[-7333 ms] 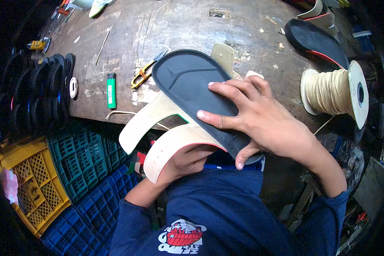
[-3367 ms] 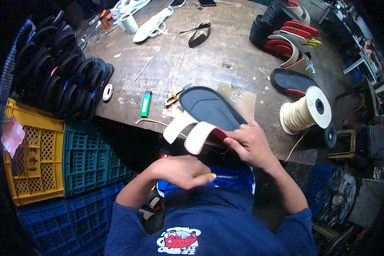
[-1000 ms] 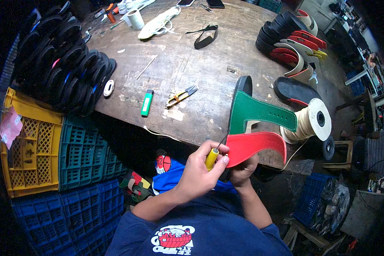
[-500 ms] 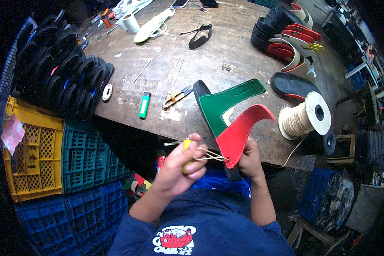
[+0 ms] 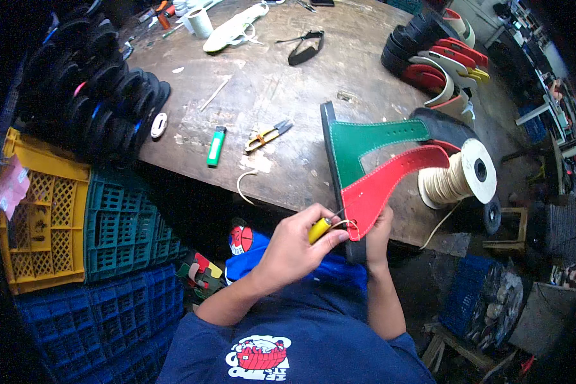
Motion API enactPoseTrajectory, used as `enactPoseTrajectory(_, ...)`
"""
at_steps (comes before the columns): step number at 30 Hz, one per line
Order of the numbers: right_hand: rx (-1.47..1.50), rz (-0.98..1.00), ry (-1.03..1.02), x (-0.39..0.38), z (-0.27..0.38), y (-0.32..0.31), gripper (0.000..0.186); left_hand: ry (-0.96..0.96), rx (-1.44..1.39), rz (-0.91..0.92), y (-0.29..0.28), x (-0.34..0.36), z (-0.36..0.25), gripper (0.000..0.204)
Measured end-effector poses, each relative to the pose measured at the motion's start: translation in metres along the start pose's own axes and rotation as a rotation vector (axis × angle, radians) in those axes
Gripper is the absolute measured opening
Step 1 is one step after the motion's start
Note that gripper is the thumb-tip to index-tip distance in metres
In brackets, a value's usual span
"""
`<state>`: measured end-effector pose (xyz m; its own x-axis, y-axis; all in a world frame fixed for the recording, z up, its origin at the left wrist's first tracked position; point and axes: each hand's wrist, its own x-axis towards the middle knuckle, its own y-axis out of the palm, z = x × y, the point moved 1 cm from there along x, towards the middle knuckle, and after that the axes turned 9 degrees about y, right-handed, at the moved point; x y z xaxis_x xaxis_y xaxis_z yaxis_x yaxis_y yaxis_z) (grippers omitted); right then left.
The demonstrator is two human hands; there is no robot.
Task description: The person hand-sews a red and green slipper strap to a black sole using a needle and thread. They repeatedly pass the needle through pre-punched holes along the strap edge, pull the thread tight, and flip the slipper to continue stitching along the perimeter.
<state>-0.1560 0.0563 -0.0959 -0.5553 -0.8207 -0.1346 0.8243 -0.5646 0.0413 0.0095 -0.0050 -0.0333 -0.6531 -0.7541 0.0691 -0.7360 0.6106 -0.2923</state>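
Observation:
My left hand (image 5: 289, 246) is closed round the yellow handle of an awl (image 5: 319, 230), whose thin metal shaft points at the lower edge of a red strap. That red strap (image 5: 381, 189) and a green strap (image 5: 358, 144) with pale stitching belong to a sandal with a black sole (image 5: 329, 128), tilted up on its edge. Cream cord (image 5: 347, 223) passes at the strap's lower corner, beside the awl. From behind, my right hand (image 5: 379, 240) grips the sandal; its fingers are partly hidden by the red strap.
On the wooden table (image 5: 288, 96) lie a green lighter (image 5: 216, 148), yellow thread snips (image 5: 265, 136) and a black strap (image 5: 307, 50). A cord spool (image 5: 445, 182) stands at right. Black soles (image 5: 102, 109) are stacked at left, above plastic crates (image 5: 118, 224). More sandal parts (image 5: 438, 64) sit far right.
My left hand has moved right with the awl, from pulling cord loops out to the strap's edge. The loops have shortened. The sandal has turned more upright and shifted right.

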Motion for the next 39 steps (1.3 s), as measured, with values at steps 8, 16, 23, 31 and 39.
enactPoseTrajectory(8,-0.032,0.065,-0.085,0.003,0.0,0.004,0.019,0.333,0.065,0.006,-0.019,0.019,-0.015,0.015)
enactPoseTrajectory(16,0.651,0.218,-0.005,0.004,0.015,-0.016,0.011,0.581,-0.257,0.002,0.003,0.066,0.029,0.015)
enactPoseTrajectory(23,-0.166,0.252,0.162,0.007,0.033,-0.036,0.018,0.578,-0.283,0.029,0.005,0.069,0.037,0.013)
enactPoseTrajectory(31,-0.204,0.136,0.09,0.018,0.03,0.0,0.028,0.6,-0.222,0.016,0.001,0.07,0.036,0.012)
enactPoseTrajectory(39,-0.042,0.155,0.094,0.04,0.026,0.001,0.04,0.607,-0.195,-0.017,0.002,0.071,0.033,0.014)
